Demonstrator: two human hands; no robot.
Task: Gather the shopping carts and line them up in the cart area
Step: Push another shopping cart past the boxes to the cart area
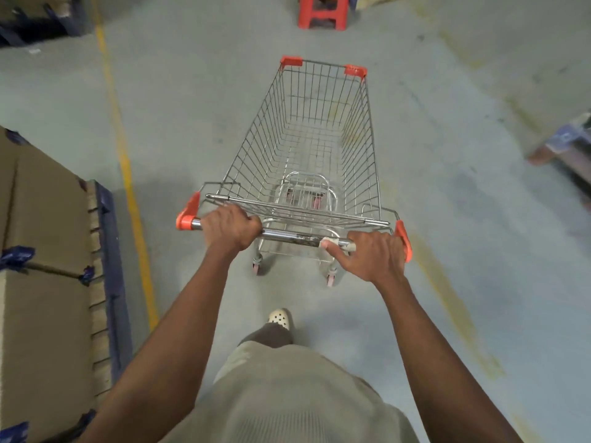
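An empty wire shopping cart with orange corner caps stands on the grey floor straight ahead of me, its basket pointing away. My left hand grips the left part of the chrome handle bar, fingers curled over it. My right hand grips the right end of the same bar, thumb lying along it. No other cart is in view.
Stacked cardboard boxes on a blue pallet fill the left side, beside a yellow floor line. A red plastic stool stands ahead at the top. Another pallet load sits at the right edge. My foot is behind the cart.
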